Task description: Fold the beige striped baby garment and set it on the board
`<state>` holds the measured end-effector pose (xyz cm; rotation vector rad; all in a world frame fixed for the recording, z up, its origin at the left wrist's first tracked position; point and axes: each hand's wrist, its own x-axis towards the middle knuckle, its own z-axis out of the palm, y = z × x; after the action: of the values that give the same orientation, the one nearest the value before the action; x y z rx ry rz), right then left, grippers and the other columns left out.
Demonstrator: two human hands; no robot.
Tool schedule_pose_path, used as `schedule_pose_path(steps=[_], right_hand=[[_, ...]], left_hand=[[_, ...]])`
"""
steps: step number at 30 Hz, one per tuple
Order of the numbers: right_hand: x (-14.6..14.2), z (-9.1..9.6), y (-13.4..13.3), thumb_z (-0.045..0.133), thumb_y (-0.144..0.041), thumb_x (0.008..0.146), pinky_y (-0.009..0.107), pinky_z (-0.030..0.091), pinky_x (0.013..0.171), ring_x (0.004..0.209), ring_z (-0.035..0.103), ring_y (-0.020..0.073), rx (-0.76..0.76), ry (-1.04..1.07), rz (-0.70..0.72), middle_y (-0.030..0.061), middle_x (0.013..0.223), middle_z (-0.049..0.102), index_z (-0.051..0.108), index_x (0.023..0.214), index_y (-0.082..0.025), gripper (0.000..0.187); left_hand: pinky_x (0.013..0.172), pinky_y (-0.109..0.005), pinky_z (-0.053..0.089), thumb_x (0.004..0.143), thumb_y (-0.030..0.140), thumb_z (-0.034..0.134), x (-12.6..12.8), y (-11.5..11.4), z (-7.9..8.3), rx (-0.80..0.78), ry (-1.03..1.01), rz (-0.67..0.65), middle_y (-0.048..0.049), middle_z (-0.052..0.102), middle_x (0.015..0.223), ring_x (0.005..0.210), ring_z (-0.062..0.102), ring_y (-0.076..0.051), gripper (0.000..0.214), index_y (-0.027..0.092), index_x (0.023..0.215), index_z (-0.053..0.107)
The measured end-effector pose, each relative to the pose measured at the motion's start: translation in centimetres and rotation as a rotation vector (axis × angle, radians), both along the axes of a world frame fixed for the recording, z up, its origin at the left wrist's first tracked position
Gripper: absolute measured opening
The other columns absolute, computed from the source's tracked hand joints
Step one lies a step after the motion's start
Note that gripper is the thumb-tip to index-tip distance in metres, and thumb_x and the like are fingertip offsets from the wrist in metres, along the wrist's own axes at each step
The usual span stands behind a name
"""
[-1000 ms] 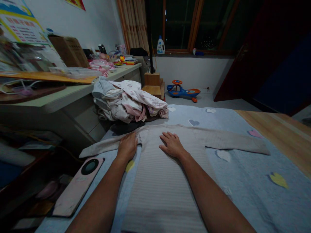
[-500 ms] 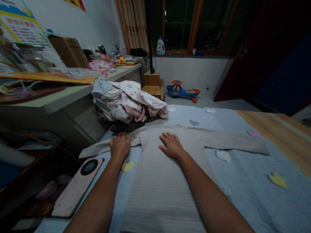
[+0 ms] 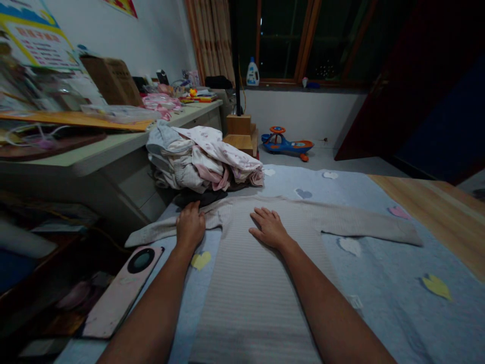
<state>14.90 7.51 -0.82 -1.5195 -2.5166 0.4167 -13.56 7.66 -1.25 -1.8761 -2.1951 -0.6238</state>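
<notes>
Pressing down, your left hand point(image 3: 190, 226) sits on the top's shoulder, near the sleeve, and your right hand point(image 3: 270, 227) lies flat on its chest. Both hands are open, with the fingers spread, and they grab nothing. The top point(image 3: 250, 303) lies flat on a blue quilt point(image 3: 382, 308). Its body runs toward you and its sleeves go out to each side. A pile of clothes point(image 3: 200, 159) sits just past it, by a desk point(image 3: 94, 164). A phone point(image 3: 123, 292) lies beside your left arm.
</notes>
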Motion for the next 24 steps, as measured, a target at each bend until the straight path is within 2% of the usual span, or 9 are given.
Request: schedule_pose_path(steps=[2,5,9,12,15,20,24], right_hand=[[0.0,0.0,0.0,0.05,-0.05,0.096,0.056,0.015,0.119,0.149,0.025,0.0295,0.003,0.0,-0.002,0.008,0.161,0.033,0.045,0.148,-0.025,0.057],[0.0,0.0,0.0,0.05,-0.05,0.096,0.055,0.016,0.119,0.149,0.025,0.0293,0.01,-0.003,-0.002,0.0082,0.161,0.033,0.045,0.148,-0.025,0.057],[0.0,-0.2,0.1,0.05,-0.05,0.096,0.055,0.015,0.119,0.149,0.025,0.029,0.015,-0.006,-0.001,0.0085,0.161,0.033,0.045,0.148,-0.025,0.058],[0.0,-0.3,0.1,0.051,-0.05,0.096,0.055,0.015,0.119,0.149,0.025,0.0291,0.018,-0.006,-0.003,0.008,0.161,0.033,0.045,0.148,-0.026,0.058],[0.1,-0.4,0.1,0.051,-0.05,0.095,0.054,0.015,0.119,0.149,0.024,0.0285,0.018,-0.007,-0.004,0.0079,0.161,0.033,0.044,0.148,-0.026,0.059],[0.1,-0.4,0.1,0.05,-0.051,0.096,0.054,0.015,0.119,0.149,0.024,0.0281,0.017,-0.014,-0.001,0.0077,0.161,0.033,0.044,0.148,-0.026,0.058],[0.1,-0.3,0.0,0.05,-0.051,0.096,0.054,0.014,0.119,0.149,0.024,0.028,0.012,-0.017,-0.005,0.0077,0.161,0.032,0.044,0.148,-0.026,0.058]], left_hand=[[0.102,-0.043,0.043,0.093,0.026,0.043,0.5,-0.2,0.0,0.034,0.031,-0.012,-0.0192,0.054,0.141,0.127,0.052,-0.033,0.05,0.008,0.14,0.051],[0.099,-0.044,0.045,0.093,0.029,0.046,1.1,-0.1,0.2,-0.007,0.081,-0.029,-0.0201,0.052,0.142,0.125,0.053,-0.034,0.052,0.011,0.141,0.05],[0.088,-0.043,0.048,0.094,0.035,0.046,1.4,0.5,0.7,-0.103,0.124,0.009,-0.0203,0.061,0.122,0.106,0.063,-0.034,0.05,0.013,0.138,0.054],[0.087,-0.043,0.048,0.096,0.036,0.043,1.4,0.9,0.6,-0.144,0.127,0.024,-0.0184,0.066,0.11,0.102,0.063,-0.034,0.051,0.012,0.139,0.053],[0.093,-0.042,0.046,0.096,0.037,0.042,1.4,0.9,-0.1,-0.139,0.114,0.007,-0.0193,0.066,0.118,0.111,0.06,-0.033,0.056,0.01,0.144,0.047],[0.1,-0.046,0.042,0.097,0.045,0.04,1.5,0.7,-0.8,-0.144,0.062,-0.018,-0.0214,0.054,0.142,0.127,0.049,-0.036,0.067,0.007,0.152,0.034],[0.099,-0.048,0.041,0.097,0.046,0.039,1.4,0.9,0.0,-0.131,0.049,0.031,-0.0207,0.056,0.137,0.127,0.047,-0.036,0.062,0.014,0.15,0.041]])
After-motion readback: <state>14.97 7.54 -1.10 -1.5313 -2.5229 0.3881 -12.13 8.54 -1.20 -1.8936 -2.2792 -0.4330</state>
